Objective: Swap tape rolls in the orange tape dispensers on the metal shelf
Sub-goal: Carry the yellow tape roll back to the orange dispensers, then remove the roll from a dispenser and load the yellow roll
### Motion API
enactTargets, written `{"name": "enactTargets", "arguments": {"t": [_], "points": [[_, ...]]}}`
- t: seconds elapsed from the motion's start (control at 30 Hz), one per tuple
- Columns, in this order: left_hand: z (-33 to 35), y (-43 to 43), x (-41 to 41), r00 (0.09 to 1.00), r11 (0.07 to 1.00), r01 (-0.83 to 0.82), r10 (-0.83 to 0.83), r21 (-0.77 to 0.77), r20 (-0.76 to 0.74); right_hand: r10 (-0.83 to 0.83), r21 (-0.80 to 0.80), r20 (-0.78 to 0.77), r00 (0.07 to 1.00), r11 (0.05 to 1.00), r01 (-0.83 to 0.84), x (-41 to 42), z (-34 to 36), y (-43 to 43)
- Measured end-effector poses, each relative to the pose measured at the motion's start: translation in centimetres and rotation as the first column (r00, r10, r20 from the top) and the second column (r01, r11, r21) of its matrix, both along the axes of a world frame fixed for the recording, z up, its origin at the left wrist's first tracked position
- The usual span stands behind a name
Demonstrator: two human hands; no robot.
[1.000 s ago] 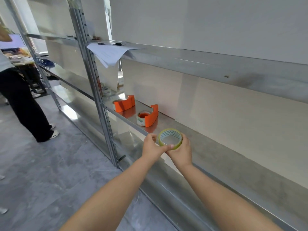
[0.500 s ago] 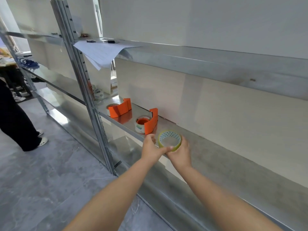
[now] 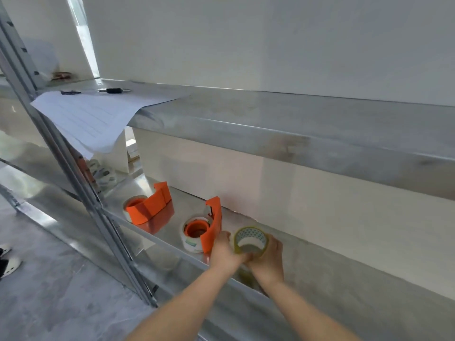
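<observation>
Tape roll (image 3: 250, 239), yellowish and translucent with a pale printed core, is gripped between your two hands over the front lip of the metal shelf (image 3: 344, 271). Its hole tilts up toward you, so its short axis runs from your wrists up and away.

Your left hand (image 3: 225, 251) curls round the roll's left rim. Your right hand (image 3: 268, 257) wraps its right side, fingers bent behind the band.

Just left of your left knuckles lies the nearer orange dispenser (image 3: 213, 228). It is a curved plastic band set flat, with a white roll (image 3: 190, 238) on its round hub and its raised end pointing toward the back wall. Whether your knuckles touch it cannot be told.

To the right of your hands the dull, brushed grey shelf runs on along the white wall, giving you room on that side.

Farther left, the second orange dispenser (image 3: 150, 205) rests flat near the perforated steel upright (image 3: 81, 193). It also carries a pale roll, and its orange reflection shows on the metal beneath. Blurred rolls lie beyond the upright.

Overhead, the upper shelf (image 3: 283, 129) overhangs the work area. A sheaf of lined paper (image 3: 91, 116) droops off its front edge, with a dark pen-like thing (image 3: 113, 90) behind it.
</observation>
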State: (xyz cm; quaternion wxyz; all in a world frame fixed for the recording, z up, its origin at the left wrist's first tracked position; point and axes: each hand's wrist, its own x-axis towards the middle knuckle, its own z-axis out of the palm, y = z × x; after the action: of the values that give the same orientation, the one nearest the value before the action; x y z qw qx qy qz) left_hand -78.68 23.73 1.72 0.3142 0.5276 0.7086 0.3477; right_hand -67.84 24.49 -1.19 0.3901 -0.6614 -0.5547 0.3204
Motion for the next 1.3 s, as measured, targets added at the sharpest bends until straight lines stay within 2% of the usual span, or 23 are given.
{"name": "enactTargets", "arguments": {"t": [0.2,0.43,0.53,0.7,0.77,0.93,1.03,1.13,1.3], "points": [[-0.2,2.4,-0.5,0.993,0.992,0.115,-0.113,-0.059,0.030,-0.017,-0.004,0.060,0.998,1.000,0.017,-0.7,-0.6,1.5],[-0.8,3.2,-1.3,0.972,0.972,0.225,-0.229,-0.061,-0.057,-0.018,-0.029,0.106,0.994,0.999,0.021,-1.4,-1.3,1.1],[-1.5,3.4,-1.6,0.960,0.961,0.272,-0.274,-0.047,-0.056,-0.075,-0.037,0.120,0.990,0.996,0.080,-1.8,-1.4,0.8],[-2.3,3.8,-1.8,0.935,0.938,0.343,-0.346,-0.045,-0.075,-0.090,-0.101,0.274,0.958,0.987,0.121,-2.3,-1.4,0.1],[-2.0,3.8,-2.0,0.911,0.916,0.399,-0.402,-0.048,-0.094,-0.110,-0.073,0.298,0.948,0.988,0.138,-2.9,-1.0,-0.4],[1.0,5.1,-4.3,0.875,0.870,0.484,-0.483,0.097,-0.041,-0.204,0.118,0.270,0.941,0.977,0.178,-5.6,1.2,-0.4],[3.2,6.7,-8.2,0.899,0.888,0.427,-0.437,0.170,0.030,-0.269,0.193,0.236,0.934,0.955,0.227,-9.1,3.2,0.9],[4.9,8.8,-13.4,0.939,0.924,0.317,-0.337,0.214,0.066,-0.245,0.224,0.230,0.942,0.955,0.194,-13.1,4.6,2.5],[5.5,11.6,-23.9,0.982,0.963,0.186,-0.189,0.196,-0.005,-0.144,0.251,0.233,0.962,0.964,0.084,-20.0,5.3,5.2]]}}
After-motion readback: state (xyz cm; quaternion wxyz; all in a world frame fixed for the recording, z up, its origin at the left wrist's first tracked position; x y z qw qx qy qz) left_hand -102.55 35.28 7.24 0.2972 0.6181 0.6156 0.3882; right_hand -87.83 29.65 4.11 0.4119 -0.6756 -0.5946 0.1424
